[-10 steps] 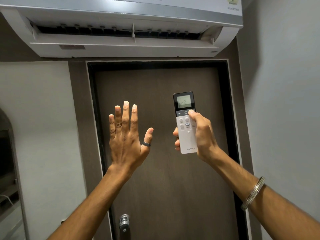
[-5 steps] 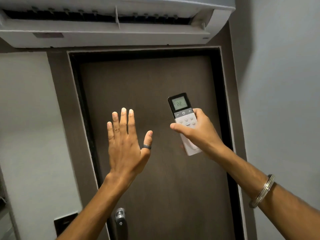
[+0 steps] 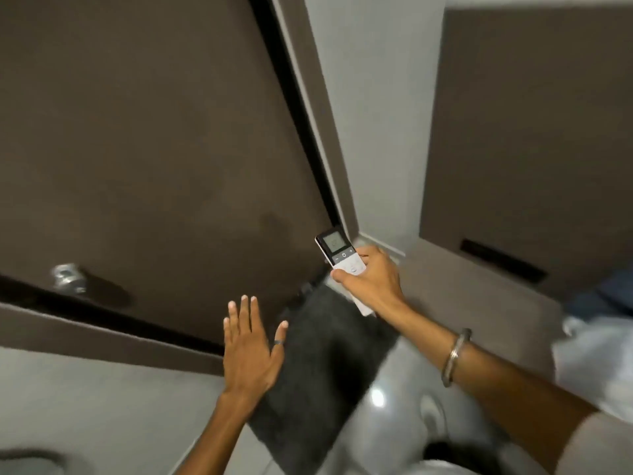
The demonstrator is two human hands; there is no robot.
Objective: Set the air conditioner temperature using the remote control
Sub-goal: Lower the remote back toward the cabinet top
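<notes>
- The right hand (image 3: 371,281) gripped the remote (image 3: 344,260), thumb lying across its buttons, the screen end pointing toward the brown door (image 3: 154,149).
- The left hand (image 3: 251,351) was empty, fingers spread flat, a ring (image 3: 279,342) on the thumb.
- A dark mat (image 3: 325,371) lay on the floor beneath both hands.

A home: brown door (image 3: 154,149); dark floor mat (image 3: 318,389).
</notes>
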